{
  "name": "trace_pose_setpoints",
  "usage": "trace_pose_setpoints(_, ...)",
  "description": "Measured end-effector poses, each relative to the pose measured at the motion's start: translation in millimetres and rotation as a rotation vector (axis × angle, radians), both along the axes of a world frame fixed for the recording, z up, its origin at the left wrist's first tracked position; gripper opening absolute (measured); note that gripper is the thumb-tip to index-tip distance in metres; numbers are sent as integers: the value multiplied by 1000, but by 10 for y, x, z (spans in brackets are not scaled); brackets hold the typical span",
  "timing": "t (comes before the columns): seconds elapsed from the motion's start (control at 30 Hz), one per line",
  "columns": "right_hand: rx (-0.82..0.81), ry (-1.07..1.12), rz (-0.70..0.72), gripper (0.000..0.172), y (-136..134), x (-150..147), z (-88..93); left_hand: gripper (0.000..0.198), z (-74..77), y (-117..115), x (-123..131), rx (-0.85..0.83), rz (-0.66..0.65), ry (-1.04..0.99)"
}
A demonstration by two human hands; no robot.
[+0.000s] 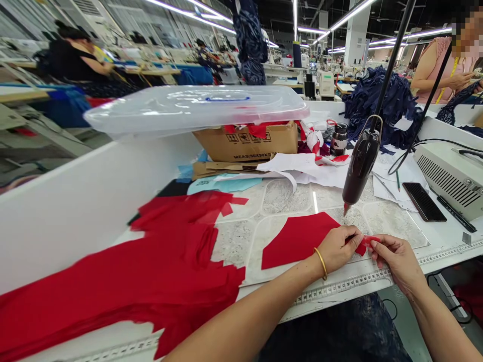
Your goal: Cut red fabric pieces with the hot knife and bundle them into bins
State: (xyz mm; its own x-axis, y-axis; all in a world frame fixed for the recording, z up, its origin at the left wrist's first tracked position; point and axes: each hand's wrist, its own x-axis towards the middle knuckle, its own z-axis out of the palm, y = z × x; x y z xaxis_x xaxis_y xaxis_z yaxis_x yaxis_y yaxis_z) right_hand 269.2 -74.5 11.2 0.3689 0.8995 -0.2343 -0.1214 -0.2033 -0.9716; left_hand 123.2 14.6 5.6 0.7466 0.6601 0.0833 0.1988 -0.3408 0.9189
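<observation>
The person's left hand (337,250) and right hand (399,262) are pinching a small red fabric scrap (364,245), while a flat red fabric panel (298,242) is lying lengthwise against the nearer left hand, just below a hanging black handheld tool (361,166).
</observation>
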Motion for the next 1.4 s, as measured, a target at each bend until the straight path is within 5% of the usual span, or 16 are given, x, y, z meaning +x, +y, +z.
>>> trace_pose_setpoints(1.1,19,-67,34,50,-15,20,-79,27,-22,3,-11,101,6,17)
trace_pose_setpoints(1.23,141,-252,55,35,-46,121,-103,26,133,3,-147,249,-11,17)
trace_pose_setpoints(1.4,411,-771,76,18,-91,372,-112,32,300,20,-553,503,23,291)
